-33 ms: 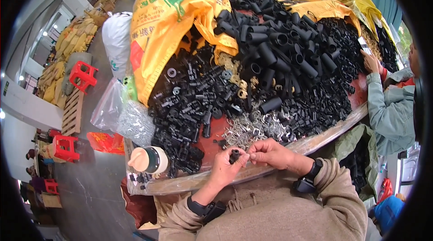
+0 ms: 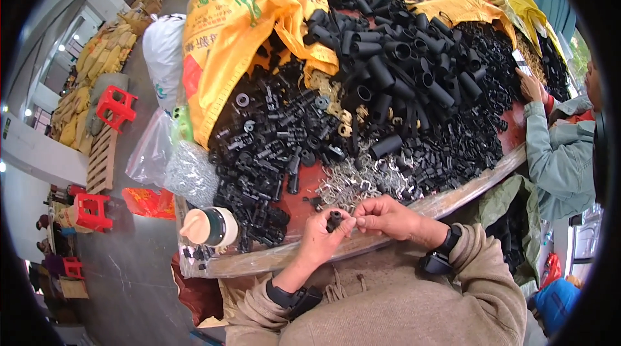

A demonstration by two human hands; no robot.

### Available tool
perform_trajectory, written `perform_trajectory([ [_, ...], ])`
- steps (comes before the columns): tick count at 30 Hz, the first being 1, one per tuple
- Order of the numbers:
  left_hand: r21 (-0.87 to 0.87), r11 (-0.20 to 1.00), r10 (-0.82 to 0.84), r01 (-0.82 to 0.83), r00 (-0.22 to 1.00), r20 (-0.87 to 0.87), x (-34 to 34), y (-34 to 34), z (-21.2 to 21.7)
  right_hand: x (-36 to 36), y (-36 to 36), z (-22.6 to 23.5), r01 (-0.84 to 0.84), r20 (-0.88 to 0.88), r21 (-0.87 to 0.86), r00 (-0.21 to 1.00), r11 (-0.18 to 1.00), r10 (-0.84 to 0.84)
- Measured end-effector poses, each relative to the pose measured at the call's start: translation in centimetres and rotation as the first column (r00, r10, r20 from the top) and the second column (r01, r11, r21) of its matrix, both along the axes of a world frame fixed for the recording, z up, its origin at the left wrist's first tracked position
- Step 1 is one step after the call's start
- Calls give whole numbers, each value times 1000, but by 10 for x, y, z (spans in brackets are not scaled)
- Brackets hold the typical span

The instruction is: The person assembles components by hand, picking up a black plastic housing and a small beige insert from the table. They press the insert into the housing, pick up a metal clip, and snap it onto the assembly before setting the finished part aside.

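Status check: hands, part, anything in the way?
Left hand gripping small black part. Right hand close beside it, grasp unclear. Silver metal pieces heaped just beyond; nothing visibly blocking.

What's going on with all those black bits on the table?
Someone's left hand holds a small black part, and the right hand pinches close beside it; anything between those fingertips is too small to tell. Both hands are at the near edge of the table, by a pile of bent silvery pieces. Black tubes lie heaped beyond.
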State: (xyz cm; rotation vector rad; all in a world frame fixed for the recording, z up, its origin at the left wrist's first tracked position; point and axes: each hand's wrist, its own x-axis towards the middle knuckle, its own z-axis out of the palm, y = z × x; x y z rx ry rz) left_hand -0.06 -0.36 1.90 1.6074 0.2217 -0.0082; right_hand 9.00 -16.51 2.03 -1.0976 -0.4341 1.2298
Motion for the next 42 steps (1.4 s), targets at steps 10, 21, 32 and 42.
perform_trajectory([
  [10, -103, 993, 49, -54, 997, -52, 1, -4, -4, 3, 2, 6, 159, 925, 124, 339, 979, -172],
  [21, -400, 904, 104, -151, 985, -137, 9, 2, 9, 5, -1, 13, 263, 534, -55, 823, 963, -194],
  [32, -711, 702, -101, -31, 985, -142, 4, 2, -4, 1, 7, 17, 206, 883, 140, 416, 968, -216],
  [42, -707, 707, -116, -10, 985, -130, -1, -1, -9, -4, 10, 14, 147, 967, 135, 195, 980, -162],
])
